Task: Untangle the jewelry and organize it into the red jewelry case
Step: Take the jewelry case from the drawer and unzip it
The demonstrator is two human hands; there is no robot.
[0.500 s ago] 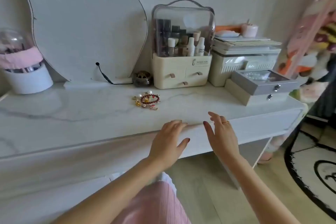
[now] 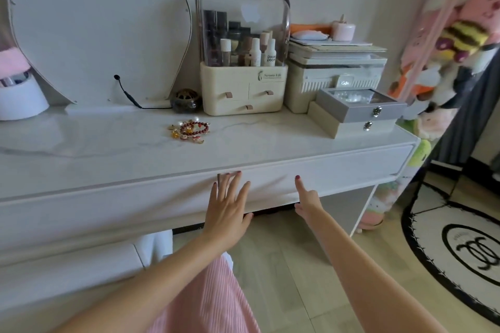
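White marble-look vanity table (image 2: 108, 149), drawer front facing the camera. Left hand (image 2: 227, 204) lies flat against the white drawer front (image 2: 338, 170), fingers straight and spread, tips near its top edge. Right hand (image 2: 305, 197) at the same front, index finger extended upward; the other fingers look folded toward the lower edge, though the view there is poor. Neither hand holds anything.

Tangled heap of jewelry (image 2: 189, 130) sits on the tabletop, well apart from both hands: a dark red bead bracelet, gold-toned pieces, 2 white pearls.

Behind it, a cream cosmetics organizer with clear domed lid (image 2: 243, 62), label reading "Serano Life"; 1 white bottle inside reads "pooi pooi". Small dark round jar (image 2: 186, 101) just beside it. To the right, a grey box with glass lid (image 2: 359, 105) stacked on a cream box (image 2: 349, 127), each with a metal clasp. Round black-and-white rug (image 2: 460, 251) on the floor carries an interlocked double-C logo.
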